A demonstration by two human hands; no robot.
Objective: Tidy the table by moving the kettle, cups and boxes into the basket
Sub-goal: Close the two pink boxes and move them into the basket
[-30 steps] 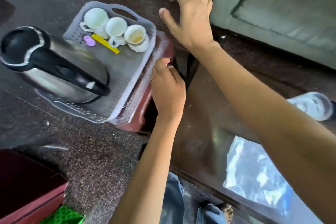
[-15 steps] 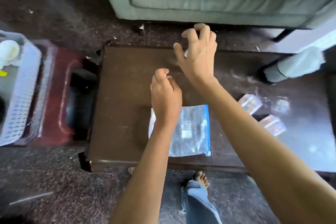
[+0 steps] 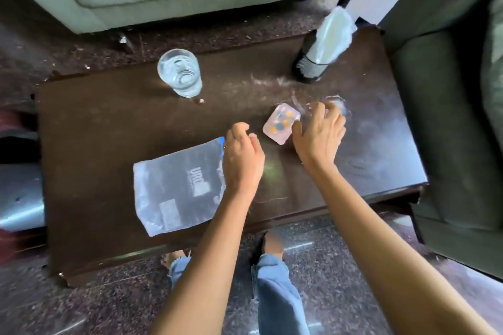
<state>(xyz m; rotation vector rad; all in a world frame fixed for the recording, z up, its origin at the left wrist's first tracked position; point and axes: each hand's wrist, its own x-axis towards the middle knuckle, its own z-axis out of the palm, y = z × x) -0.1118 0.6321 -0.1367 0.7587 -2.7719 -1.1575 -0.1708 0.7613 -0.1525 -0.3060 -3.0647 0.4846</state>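
1. On the dark worktop [image 3: 109,122], just beyond both hands, lies a small clear plastic box [image 3: 281,123] with round orange and blue pieces inside; it sits flat, turned at a slant to the worktop's edge.
2. A second clear box [image 3: 337,106] seems to lie just past the right hand's fingertips, but it is blurred and partly hidden, so its outline is uncertain.
3. Right hand [image 3: 321,136]: grip released, fingers spread and curled above the boxes, thumb at the near corner of the first box. Whether it touches yet, I cannot tell.
4. Left hand [image 3: 243,155]: loosely curled and holding nothing, hovering over the corner of a flat plastic pouch [image 3: 177,187].
5. The step in hand looks like picking up a box. To do it well, close thumb and fingers across the first box's short sides, since the smooth plastic could slip if pinched by a corner.
6. Lift it level so the lid stays seated and the pieces stay put.
7. The left hand could take the second box, saving a trip.
8. Keep clear of the glass of water [image 3: 180,72] standing well behind.
9. No basket shows in this view.
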